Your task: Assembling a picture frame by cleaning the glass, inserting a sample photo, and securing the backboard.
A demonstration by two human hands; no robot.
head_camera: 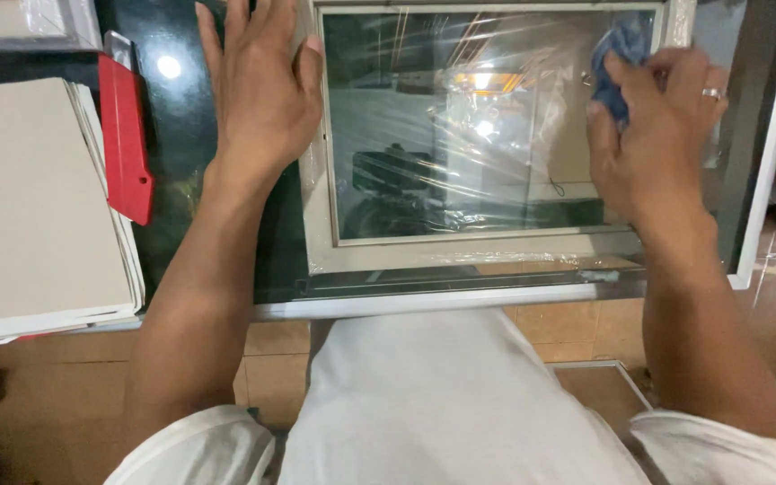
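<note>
Dark, glossy worktop (181,135) carried a pale picture frame (487,251) wrapped in clear film, its glass (460,135) catching lamp glare. Right hand (653,148), closed around a blue cloth (621,54), pressed on the glass near the frame's upper right corner. Left hand (258,85) lay flat, fingers spread, on the frame's left edge. Hard pressure might have cracked the glass or wrinkled the film; a slip of the bracing hand could have let the frame slide. Leftward lay a red holder (126,135), then stacked grey boards (38,207), unlabelled.
</note>
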